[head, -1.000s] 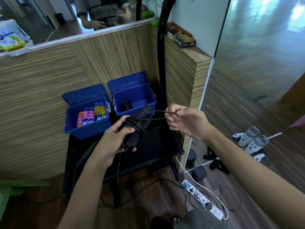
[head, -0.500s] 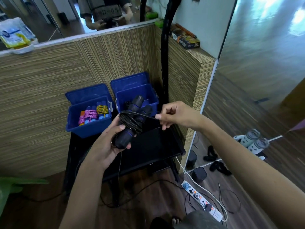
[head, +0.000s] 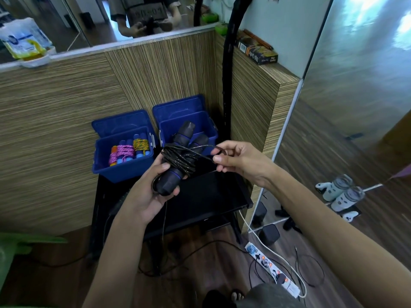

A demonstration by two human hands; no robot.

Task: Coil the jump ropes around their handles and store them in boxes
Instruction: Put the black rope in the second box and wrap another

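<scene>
Down on wood floor nearest the feet, with a white power strip (head: 272,266) and stray black cables, then up to a low black surface (head: 206,196) against a striped wood-grain partition. Closer in, left hand (head: 148,196) wrapped round the lower end of the two black handles (head: 178,158), fingers curled under, thumb pressed on top — a firm grip low on the bundle. Right hand (head: 239,161) pinching the free end of the black rope (head: 181,160) between thumb and fingertips, just right of the coil, cord drawn across. Coil already several turns deep round the middle of the handles; one thin strand dangling from under the left hand toward the floor, though hard to tell whether rope or cable. Looks light overall, handles rigid and matte, probably foam or rubber, so easy to clamp. Cord thin, glossy, likely springy and slick; probably keen to unwind if tension drops, so best held taut and pinched near the coil, with the thumb ready to trap the last turn. Beyond the hands, two open blue boxes at the back of the surface: left box (head: 123,167) holding coiled ropes in pink and yellow on blue handles, right box (head: 210,133) directly behind the bundle, contents hidden. Further back, a mirror strip above the partition and a dark carton (head: 259,52) on the ledge.
</scene>
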